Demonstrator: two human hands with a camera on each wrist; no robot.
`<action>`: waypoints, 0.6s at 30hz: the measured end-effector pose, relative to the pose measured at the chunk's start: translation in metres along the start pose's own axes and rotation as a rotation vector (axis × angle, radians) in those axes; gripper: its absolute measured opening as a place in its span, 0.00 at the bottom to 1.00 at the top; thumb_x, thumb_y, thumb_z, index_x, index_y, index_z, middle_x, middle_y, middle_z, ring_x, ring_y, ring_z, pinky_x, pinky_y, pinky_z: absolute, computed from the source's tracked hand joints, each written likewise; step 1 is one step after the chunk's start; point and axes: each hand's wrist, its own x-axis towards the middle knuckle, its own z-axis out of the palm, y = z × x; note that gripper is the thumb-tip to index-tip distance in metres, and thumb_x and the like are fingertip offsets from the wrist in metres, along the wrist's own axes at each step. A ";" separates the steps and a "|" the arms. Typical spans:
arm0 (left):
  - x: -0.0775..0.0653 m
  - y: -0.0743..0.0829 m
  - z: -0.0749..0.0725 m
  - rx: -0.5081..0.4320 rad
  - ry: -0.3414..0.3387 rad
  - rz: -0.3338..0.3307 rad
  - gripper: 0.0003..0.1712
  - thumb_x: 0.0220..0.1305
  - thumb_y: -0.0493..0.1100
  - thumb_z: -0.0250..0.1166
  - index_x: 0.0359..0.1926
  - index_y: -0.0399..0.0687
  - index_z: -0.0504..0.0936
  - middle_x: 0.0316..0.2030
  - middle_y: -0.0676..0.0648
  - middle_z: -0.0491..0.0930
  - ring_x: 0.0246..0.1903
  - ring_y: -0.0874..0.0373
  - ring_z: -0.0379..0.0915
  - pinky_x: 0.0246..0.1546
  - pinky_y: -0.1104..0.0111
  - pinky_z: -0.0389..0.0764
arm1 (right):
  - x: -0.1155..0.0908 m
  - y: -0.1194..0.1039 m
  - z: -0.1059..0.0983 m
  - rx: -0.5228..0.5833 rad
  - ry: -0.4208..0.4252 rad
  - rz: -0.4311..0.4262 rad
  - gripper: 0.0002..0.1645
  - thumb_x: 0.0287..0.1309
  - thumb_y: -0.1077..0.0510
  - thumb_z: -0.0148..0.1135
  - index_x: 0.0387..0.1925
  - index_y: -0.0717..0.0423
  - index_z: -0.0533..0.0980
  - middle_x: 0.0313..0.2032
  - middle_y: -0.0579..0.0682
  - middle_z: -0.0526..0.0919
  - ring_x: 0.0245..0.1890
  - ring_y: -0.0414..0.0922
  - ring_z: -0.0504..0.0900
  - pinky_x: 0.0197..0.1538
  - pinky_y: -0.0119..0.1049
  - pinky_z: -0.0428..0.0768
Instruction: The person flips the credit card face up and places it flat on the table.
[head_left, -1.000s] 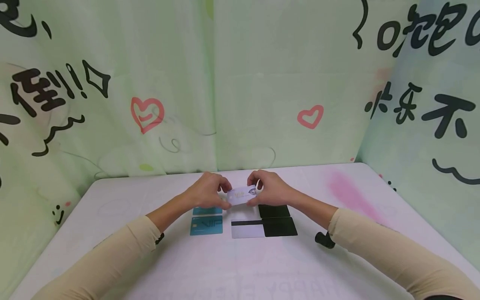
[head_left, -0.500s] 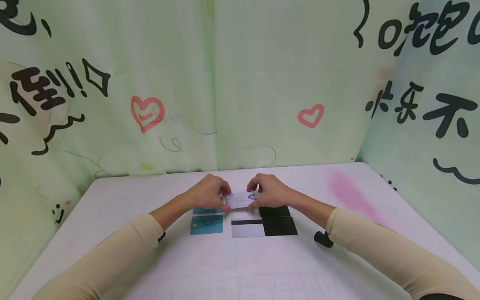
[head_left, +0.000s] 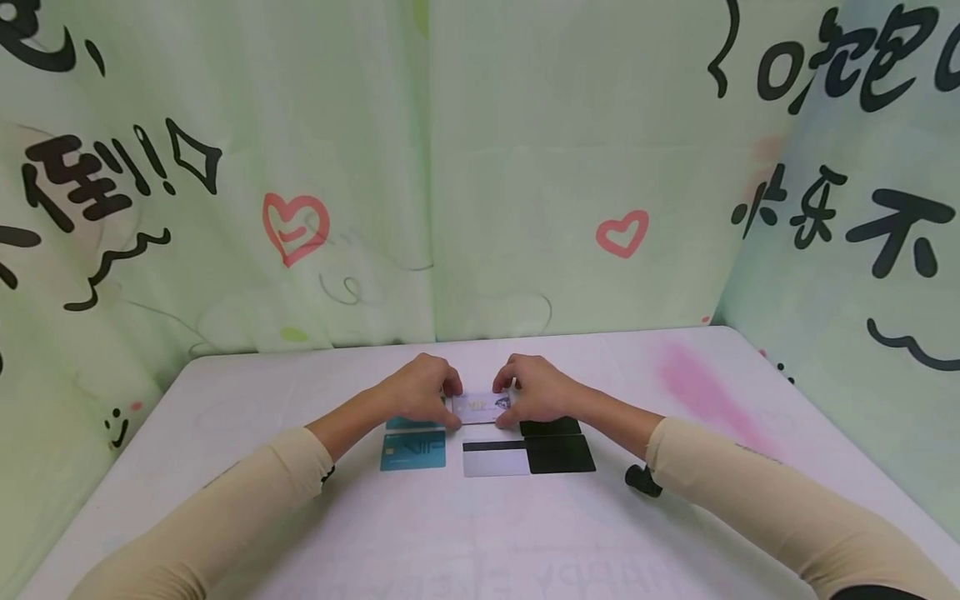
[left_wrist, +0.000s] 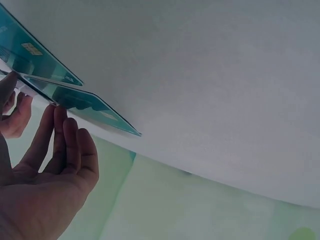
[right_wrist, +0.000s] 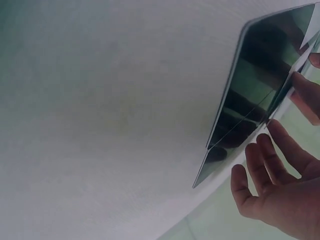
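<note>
A white card printed "VIP" (head_left: 480,407) is held low over the table, level with the back row of cards. My left hand (head_left: 422,388) pinches its left edge between thumb and fingers, and my right hand (head_left: 542,389) grips its right edge the same way. Under the left hand lies a blue card (head_left: 401,424), partly covered by it; another blue VIP card (head_left: 412,451) is in front. Two black cards (head_left: 561,455) lie below the right hand. Between them and the blue ones is a white card with a black stripe (head_left: 495,463). Glossy blue cards (left_wrist: 37,50) and black cards (right_wrist: 262,60) fill the wrist views.
The white table (head_left: 450,533) has a pink smudge (head_left: 705,387) on its right side. A green curtain (head_left: 495,167) with hearts and black lettering hangs behind the back edge. A black wrist device (head_left: 643,481) sits under the right sleeve.
Both hands have lowered the white VIP card toward the table and slightly nearer the striped card. Its tilt has flattened. The other cards stay where they were.
</note>
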 end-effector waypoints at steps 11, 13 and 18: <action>0.000 0.004 -0.001 0.005 -0.014 -0.042 0.23 0.54 0.51 0.81 0.48 0.46 0.88 0.39 0.51 0.85 0.41 0.57 0.76 0.52 0.63 0.81 | 0.000 0.001 -0.001 -0.012 -0.008 0.024 0.25 0.48 0.51 0.83 0.47 0.54 0.85 0.47 0.48 0.82 0.41 0.45 0.77 0.47 0.36 0.76; 0.000 0.004 -0.001 0.004 -0.015 -0.046 0.24 0.53 0.52 0.81 0.48 0.46 0.89 0.40 0.51 0.85 0.41 0.57 0.76 0.52 0.63 0.81 | 0.000 0.001 -0.001 -0.013 -0.010 0.027 0.25 0.48 0.51 0.83 0.48 0.54 0.85 0.47 0.48 0.82 0.42 0.45 0.77 0.48 0.37 0.77; 0.000 0.002 0.001 0.002 -0.018 -0.053 0.25 0.53 0.53 0.81 0.49 0.47 0.89 0.41 0.51 0.85 0.41 0.58 0.76 0.53 0.63 0.81 | 0.000 0.002 0.001 -0.016 -0.011 0.025 0.25 0.48 0.51 0.83 0.48 0.53 0.85 0.47 0.47 0.82 0.42 0.45 0.77 0.49 0.37 0.76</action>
